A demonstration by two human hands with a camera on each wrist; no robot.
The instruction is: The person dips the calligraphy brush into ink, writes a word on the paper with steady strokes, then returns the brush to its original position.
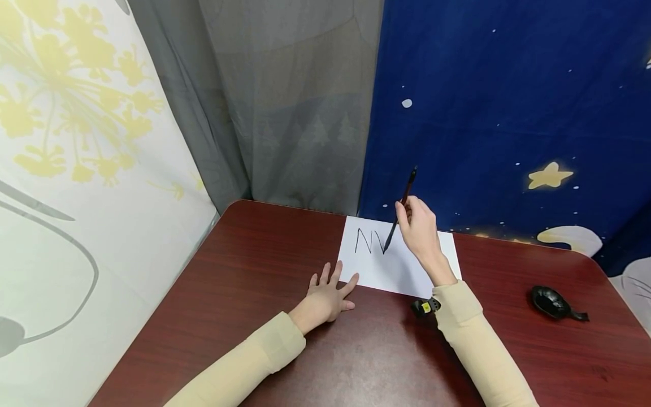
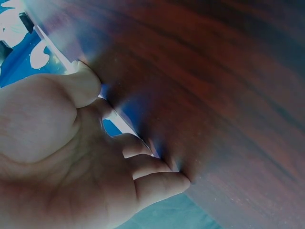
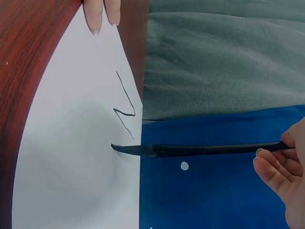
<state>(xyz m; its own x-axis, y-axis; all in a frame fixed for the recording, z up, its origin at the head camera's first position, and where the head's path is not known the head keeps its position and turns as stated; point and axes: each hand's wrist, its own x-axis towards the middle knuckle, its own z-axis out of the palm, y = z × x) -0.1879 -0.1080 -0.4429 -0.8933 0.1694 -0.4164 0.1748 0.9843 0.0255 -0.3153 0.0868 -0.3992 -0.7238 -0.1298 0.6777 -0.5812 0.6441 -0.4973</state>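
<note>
A white sheet of paper (image 1: 402, 271) lies near the table's far edge, with thin black zigzag strokes on its left part. My right hand (image 1: 420, 229) pinches a dark writing brush (image 1: 405, 195) by its upper handle, above the paper. In the right wrist view the bent tip of the brush (image 3: 181, 150) meets the sheet at the end of the strokes. My left hand (image 1: 325, 299) rests with fingers spread at the paper's near left corner, some fingertips on the sheet. In the left wrist view its palm and fingers show against the table.
A small black dish (image 1: 549, 302) with a short handle sits on the right of the reddish-brown table (image 1: 244, 271). Behind the table hang a grey curtain (image 1: 300, 113) and a blue starred curtain (image 1: 483, 124). A white patterned cloth (image 1: 91, 226) stands along the left.
</note>
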